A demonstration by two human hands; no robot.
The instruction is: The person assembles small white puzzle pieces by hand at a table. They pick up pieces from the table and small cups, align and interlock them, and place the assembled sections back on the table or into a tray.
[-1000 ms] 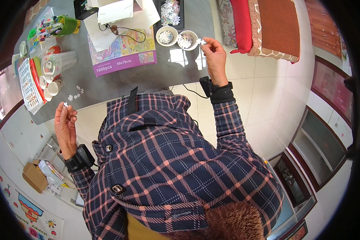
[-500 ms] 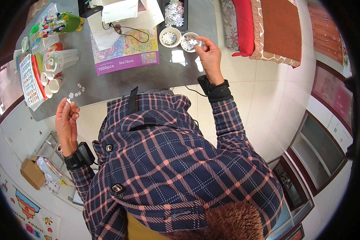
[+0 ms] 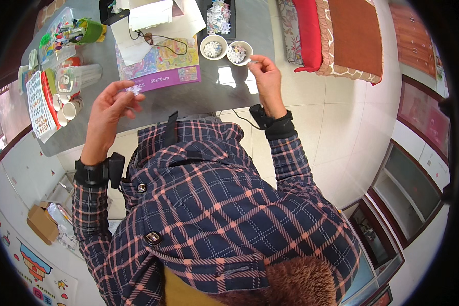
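My left hand (image 3: 109, 109) is raised over the grey table (image 3: 214, 91), its fingertips pinching a small pale jigsaw piece (image 3: 123, 92) just in front of the purple puzzle box (image 3: 158, 69). Further right, my right hand (image 3: 265, 76) pinches another small piece (image 3: 251, 61) beside the right one of two white bowls (image 3: 238, 52) filled with pieces. The second bowl (image 3: 212, 47) stands next to it on the left. A black tray (image 3: 219, 15) with loose pieces lies behind the bowls. Both wrists wear black bands.
White papers (image 3: 150, 15) and a dark cable (image 3: 163, 45) lie behind the box. Cups (image 3: 69, 107), a clear container (image 3: 79, 76) and a green pen holder (image 3: 89, 30) crowd the table's left end. Red and brown cushions (image 3: 341, 35) lie at the right. A cardboard box (image 3: 41, 222) sits on the floor.
My left hand has risen from beside the table's near edge to over the table by the puzzle box. My right hand has stayed at the right bowl.
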